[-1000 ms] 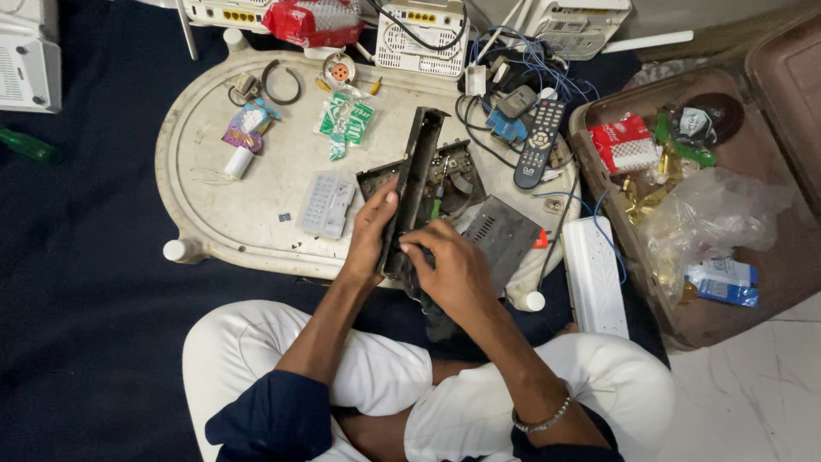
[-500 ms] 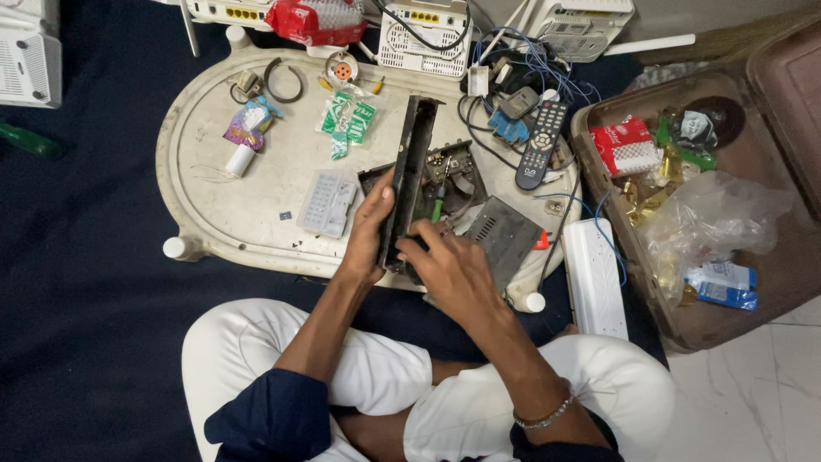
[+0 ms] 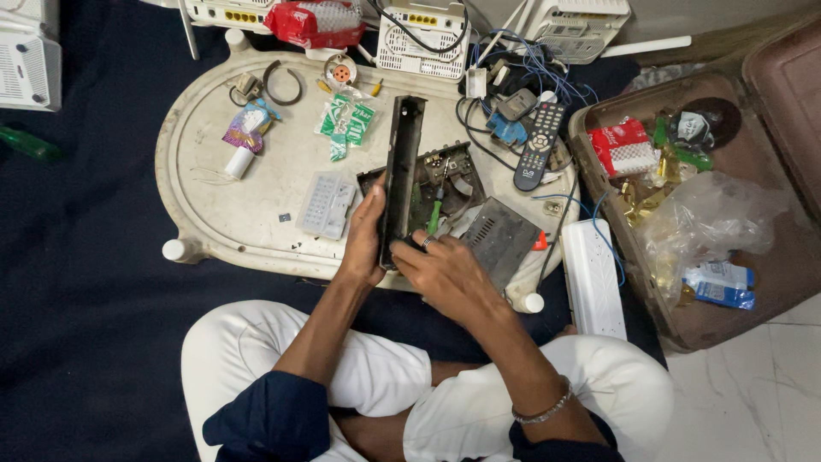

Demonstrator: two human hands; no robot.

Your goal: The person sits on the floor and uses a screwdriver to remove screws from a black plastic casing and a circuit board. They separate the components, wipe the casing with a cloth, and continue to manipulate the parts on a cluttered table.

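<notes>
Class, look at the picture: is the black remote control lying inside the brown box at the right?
No, the black remote control lies on the white tray, outside the brown box.

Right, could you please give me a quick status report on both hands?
Left hand grips black casing, upright on edge. Right hand at its near end. Green-handled screwdriver beside, on open circuit board.
</notes>
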